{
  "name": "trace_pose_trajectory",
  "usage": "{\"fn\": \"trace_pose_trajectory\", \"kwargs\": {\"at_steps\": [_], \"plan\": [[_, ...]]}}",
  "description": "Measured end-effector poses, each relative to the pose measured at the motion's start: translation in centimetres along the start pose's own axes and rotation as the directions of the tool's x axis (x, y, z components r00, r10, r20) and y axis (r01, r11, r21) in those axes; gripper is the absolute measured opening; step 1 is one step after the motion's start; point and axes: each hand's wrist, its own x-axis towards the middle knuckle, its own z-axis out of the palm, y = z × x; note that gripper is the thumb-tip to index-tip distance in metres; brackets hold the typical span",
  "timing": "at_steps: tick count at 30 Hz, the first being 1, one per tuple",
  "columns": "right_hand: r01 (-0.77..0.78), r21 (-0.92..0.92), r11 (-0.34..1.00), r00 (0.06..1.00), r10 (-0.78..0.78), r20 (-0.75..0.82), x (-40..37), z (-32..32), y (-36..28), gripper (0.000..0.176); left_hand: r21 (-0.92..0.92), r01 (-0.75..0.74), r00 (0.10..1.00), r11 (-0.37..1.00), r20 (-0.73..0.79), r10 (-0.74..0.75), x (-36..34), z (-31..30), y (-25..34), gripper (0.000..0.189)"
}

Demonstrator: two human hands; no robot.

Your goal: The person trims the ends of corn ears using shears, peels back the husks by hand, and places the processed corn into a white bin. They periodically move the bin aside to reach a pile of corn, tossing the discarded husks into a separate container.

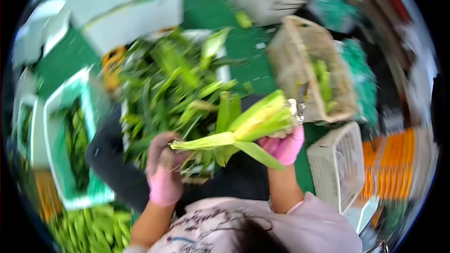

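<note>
An ear of corn (pixel 262 117), partly wrapped in green husk, lies crosswise before me with its thin husk tip pointing left. My right hand (pixel 287 143), in a pink glove, is closed around its thick end. A small metal blade (pixel 303 98) sticks up beside that end, at the right hand's fingers. My left hand (pixel 164 168), in a pink glove with darkened fingers, is beside the husk tip; its fingers are smeared by motion, and I cannot tell whether they grip it. Loose husk leaves hang below the ear. Behind it is a heap of green husks (pixel 164 89) in a white container.
On the right stand a beige crate (pixel 290 51) with some green ears inside and a white crate (pixel 326 173). To the left is a green-lined box (pixel 54 145) of greens. Green ears (pixel 89 229) are piled at lower left. Foam boxes (pixel 136 18) stand behind on green floor (pixel 204 4).
</note>
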Motion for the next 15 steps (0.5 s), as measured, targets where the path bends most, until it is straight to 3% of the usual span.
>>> {"fn": "trace_pose_trajectory", "kwargs": {"at_steps": [1,3,5,6,8,9,10,11,12,13,14,15], "plan": [[0.047,0.057,0.997,0.983,-0.057,0.172,1.2,0.0,-2.6,0.016,0.165,-0.066,0.996,0.984,0.068,0.055,1.3,-0.9,-0.9,0.046],[0.402,-0.269,0.875,0.901,-0.43,-0.054,3.1,1.2,-8.4,0.015,0.374,-0.152,0.985,0.915,0.135,0.108,2.8,-2.2,-2.7,0.056],[0.538,-0.406,0.739,0.831,-0.546,0.107,5.3,1.2,-16.1,0.016,0.72,-0.313,0.944,0.619,0.307,0.12,2.8,-1.9,-3.4,0.067],[0.626,-0.521,0.581,0.745,-0.644,0.176,8.0,0.1,-20.6,0.02,0.749,-0.521,0.848,0.41,0.508,0.15,3.0,-2.4,-4.1,0.075],[0.707,-0.583,0.399,0.695,-0.543,0.471,9.5,1.4,-25.1,0.029,0.742,-0.659,0.735,0.126,0.67,-0.103,2.9,-1.4,-4.0,0.081],[0.621,-0.573,0.534,0.784,-0.414,0.463,8.9,1.5,-26.7,0.035,0.662,-0.749,0.645,0.031,0.739,-0.196,3.2,-1.6,-4.7,0.079],[0.606,-0.525,0.597,0.791,-0.383,0.477,8.0,3.5,-25.1,0.04,0.546,-0.835,0.548,-0.07,0.809,-0.215,4.3,-2.6,-6.5,0.081],[0.577,-0.523,0.627,0.805,-0.326,0.496,8.6,2.0,-24.9,0.046,0.428,-0.895,0.446,-0.127,0.864,-0.231,6.2,-4.1,-8.3,0.082],[0.539,-0.563,0.627,0.837,-0.325,0.44,8.3,1.8,-21.2,0.048,0.351,-0.905,0.415,-0.241,0.853,-0.316,8.5,-5.0,-9.3,0.083],[0.505,-0.609,0.611,0.862,-0.333,0.381,7.2,1.4,-17.7,0.051,0.36,-0.876,0.465,-0.322,0.809,-0.36,11.2,-5.7,-9.7,0.082],[0.437,-0.658,0.613,0.897,-0.24,0.372,6.5,-1.1,-14.5,0.055,0.468,-0.818,0.565,-0.336,0.766,-0.307,14.4,-7.5,-11.1,0.073],[0.394,-0.659,0.64,0.918,-0.244,0.312,4.9,-1.3,-9.6,0.055,0.637,-0.698,0.714,-0.327,0.655,-0.247,17.0,-8.3,-10.3,0.067]]}}
